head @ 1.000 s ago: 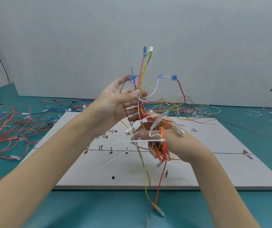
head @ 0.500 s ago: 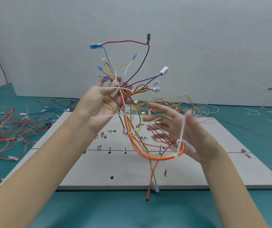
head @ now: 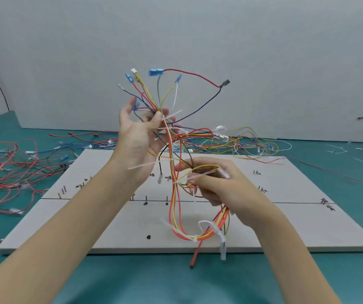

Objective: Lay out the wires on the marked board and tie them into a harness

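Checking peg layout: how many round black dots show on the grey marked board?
3 black dots: two side by side under the drawn line, one nearer the front edge; forearms may hide more.

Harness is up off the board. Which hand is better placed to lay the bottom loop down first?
Right, probably. The right hand pinches the harness low, just above the marked board, near the hanging loop. The left hand grips the upper bundle, higher up.

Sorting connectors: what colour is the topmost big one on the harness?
Blue connector, head view.
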Motion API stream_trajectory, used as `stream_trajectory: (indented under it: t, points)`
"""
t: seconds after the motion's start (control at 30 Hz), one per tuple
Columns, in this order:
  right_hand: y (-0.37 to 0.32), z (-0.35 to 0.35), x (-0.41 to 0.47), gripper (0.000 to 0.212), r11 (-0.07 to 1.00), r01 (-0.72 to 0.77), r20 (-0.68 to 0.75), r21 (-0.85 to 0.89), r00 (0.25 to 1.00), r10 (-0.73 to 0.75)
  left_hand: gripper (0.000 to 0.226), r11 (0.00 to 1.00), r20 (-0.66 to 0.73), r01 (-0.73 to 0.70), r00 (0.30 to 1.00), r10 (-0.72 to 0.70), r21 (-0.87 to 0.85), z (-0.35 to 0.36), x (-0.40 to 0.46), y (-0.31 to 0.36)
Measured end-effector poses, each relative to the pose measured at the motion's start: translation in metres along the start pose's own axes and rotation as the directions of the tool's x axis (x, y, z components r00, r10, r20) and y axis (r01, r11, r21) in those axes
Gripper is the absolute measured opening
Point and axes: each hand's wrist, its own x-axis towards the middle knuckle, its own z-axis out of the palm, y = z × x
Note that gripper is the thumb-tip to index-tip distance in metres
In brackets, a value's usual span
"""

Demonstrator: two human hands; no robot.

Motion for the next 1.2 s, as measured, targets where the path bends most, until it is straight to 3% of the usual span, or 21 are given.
stream_trajectory:
  t: [0.17, 0.3, 0.4, 0.63, 0.73, 0.83, 0.87, 0.9, 0.97, 1.0, 1.1, 1.2]
  points:
    - [0.001, 0.0, 0.0, 0.028, 1.0, 0.009, -0.078, 0.03, 0.997, -0.007, 0.058, 1.0, 0.006, 0.008, 1.0, -0.008, -0.019, -0.003, -0.002, -0.002]
    - [0.001, 0.01, -0.002, 0.04, 0.995, -0.083, 0.084, 0.055, 0.993, 0.078, 0.057, 1.0, -0.011, 0.013, 1.0, -0.013, -0.021, 0.004, -0.008, -0.009]
    - [0.005, 0.02, 0.0, 0.034, 0.992, -0.058, 0.13, 0.114, 0.991, 0.043, 0.057, 0.999, -0.029, 0.027, 0.999, -0.027, 0.024, 0.008, -0.012, -0.014]
    - [0.0, 0.008, -0.001, 0.025, 0.994, 0.01, -0.058, 0.112, 0.998, -0.004, 0.063, 0.995, -0.013, 0.1, 0.995, -0.1, -0.003, -0.001, -0.008, -0.005]
    - [-0.013, -0.008, 0.0, 0.023, 0.964, 0.034, -0.111, 0.264, 0.994, -0.005, 0.061, 0.989, 0.023, 0.131, 0.991, -0.133, 0.073, -0.005, -0.013, -0.008]
    - [-0.021, -0.024, -0.002, 0.018, 0.909, -0.019, 0.018, 0.416, 1.0, 0.013, 0.056, 0.981, 0.065, 0.147, 0.986, -0.156, 0.127, -0.004, -0.019, -0.013]
    - [-0.022, -0.026, -0.003, 0.02, 0.89, -0.038, 0.084, 0.455, 0.996, 0.0, 0.056, 0.98, 0.066, 0.147, 0.986, -0.156, 0.132, -0.004, -0.019, -0.014]
    - [-0.021, -0.026, -0.004, 0.037, 0.882, -0.051, 0.129, 0.468, 0.992, -0.011, 0.057, 0.98, 0.062, 0.143, 0.986, -0.153, 0.136, -0.002, -0.019, -0.016]
    - [-0.017, -0.025, -0.01, 0.078, 0.937, -0.031, 0.09, 0.349, 0.996, -0.001, 0.061, 0.982, 0.061, 0.123, 0.989, -0.133, 0.142, 0.0, -0.02, -0.018]
    - [-0.016, -0.021, -0.012, 0.079, 0.973, -0.001, 0.029, 0.229, 1.0, -0.006, 0.063, 0.984, 0.065, 0.108, 0.991, -0.118, 0.144, 0.0, -0.02, -0.019]
    - [-0.015, -0.009, -0.011, 0.032, 0.997, 0.067, -0.071, -0.026, 0.995, -0.068, 0.06, 0.983, 0.084, 0.063, 0.993, -0.079, 0.173, 0.0, -0.023, -0.024]
    - [-0.018, -0.001, -0.01, 0.006, 0.995, 0.085, -0.111, -0.05, 0.99, -0.09, 0.056, 0.974, 0.079, 0.027, 0.996, -0.046, 0.226, -0.002, -0.025, -0.029]
